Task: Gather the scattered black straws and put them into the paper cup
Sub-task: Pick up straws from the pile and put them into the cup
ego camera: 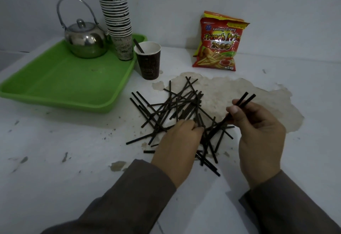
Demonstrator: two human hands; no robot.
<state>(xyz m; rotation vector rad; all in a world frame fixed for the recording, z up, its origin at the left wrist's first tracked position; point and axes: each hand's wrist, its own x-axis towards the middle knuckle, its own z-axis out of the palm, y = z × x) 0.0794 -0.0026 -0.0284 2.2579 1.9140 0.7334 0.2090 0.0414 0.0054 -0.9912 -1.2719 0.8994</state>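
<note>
Several black straws (171, 108) lie scattered in a loose pile on the white table (64, 150). A dark brown paper cup (149, 63) stands upright behind the pile, with one black straw (138, 45) leaning inside it. My right hand (258, 135) pinches two black straws (245, 99) between thumb and fingers, lifted at the pile's right side. My left hand (177, 145) rests palm down on the near edge of the pile, its fingertips curled among the straws; whether it grips one is hidden.
A green tray (60, 84) at the left holds a steel kettle (84, 39) and a tall stack of paper cups (116, 12). A red snack bag (219, 43) leans on the back wall. Paint has peeled off the table under the pile.
</note>
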